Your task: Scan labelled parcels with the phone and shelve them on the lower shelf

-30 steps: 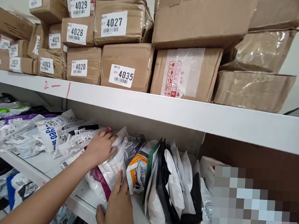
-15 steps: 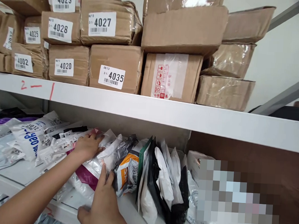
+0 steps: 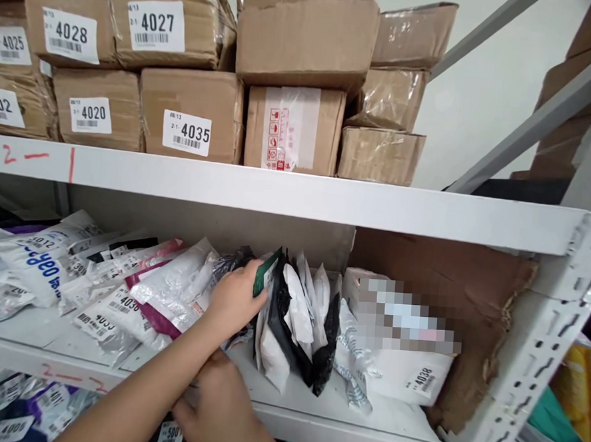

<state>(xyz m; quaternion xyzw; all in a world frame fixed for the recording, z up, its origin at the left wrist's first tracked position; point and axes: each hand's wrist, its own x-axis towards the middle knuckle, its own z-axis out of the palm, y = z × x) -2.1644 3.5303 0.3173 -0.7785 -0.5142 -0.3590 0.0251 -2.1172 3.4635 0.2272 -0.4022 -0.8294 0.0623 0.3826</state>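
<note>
My left hand (image 3: pixel 235 297) reaches onto the middle shelf. Its fingers are bent round the edge of a green mailer (image 3: pixel 266 272) at the front of an upright row. Below it, my right hand (image 3: pixel 227 403) is close under the left forearm, its fingertips hidden behind that arm. Right of the green mailer stand black and white mailers, including a white mailer (image 3: pixel 298 304) and a black mailer (image 3: pixel 326 346). Left of my hands, a clear-wrapped white bag (image 3: pixel 171 283) leans on a magenta bag (image 3: pixel 166 325). The orange and grey bag is hidden behind my hands.
Labelled cardboard boxes, among them box 4035 (image 3: pixel 193 98), fill the shelf above. A white package labelled 4038 (image 3: pixel 411 375) sits at the right end beside a brown cardboard panel (image 3: pixel 471 292). The white shelf beam (image 3: pixel 277 196) and perforated post (image 3: pixel 533 342) bound the space.
The view has swung right, showing the post. My left hand has moved from the white bags to the green mailer. My right hand has dropped below and behind the left forearm.
</note>
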